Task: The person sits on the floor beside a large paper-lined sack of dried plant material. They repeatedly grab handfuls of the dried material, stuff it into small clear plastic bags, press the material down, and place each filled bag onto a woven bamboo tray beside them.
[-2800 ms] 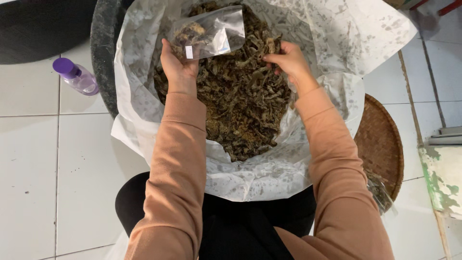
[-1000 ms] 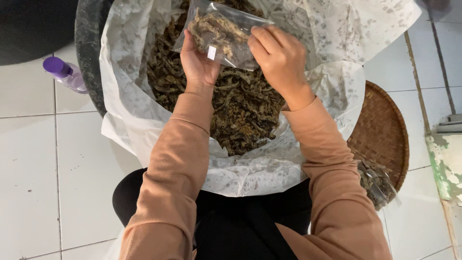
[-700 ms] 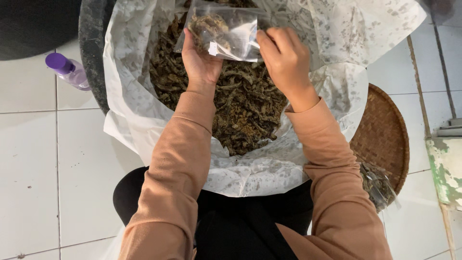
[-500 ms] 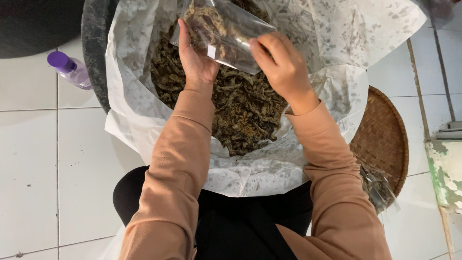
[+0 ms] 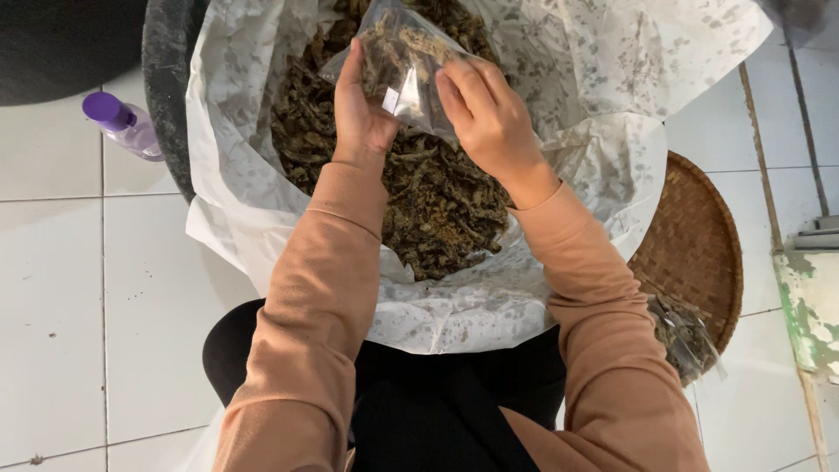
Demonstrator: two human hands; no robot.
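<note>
A small clear plastic bag partly filled with dark dried strips (image 5: 404, 65) is held between both hands above a large tub lined with speckled white paper (image 5: 612, 79). The fingers (image 5: 463, 83) of the right hand (image 5: 489, 118) are pinched closed on the bag's lower right edge, while the left hand (image 5: 363, 109) is cupped under and behind it, thumb raised along its left side. The bag is tilted, its long axis running from upper left down to lower right, so that it lies between the two hands, touching both, with neither plainly nearer. Directly below, a heap of the same dark brown dried strips (image 5: 437, 201) is seen in the lined tub. To the right, a round brown woven tray (image 5: 695, 249) rests on the white tiled floor (image 5: 79, 288), with another filled clear bag (image 5: 686, 336) at its lower edge. To the left, a purple-capped plastic bottle (image 5: 122, 124) lies on the tiles.
</note>
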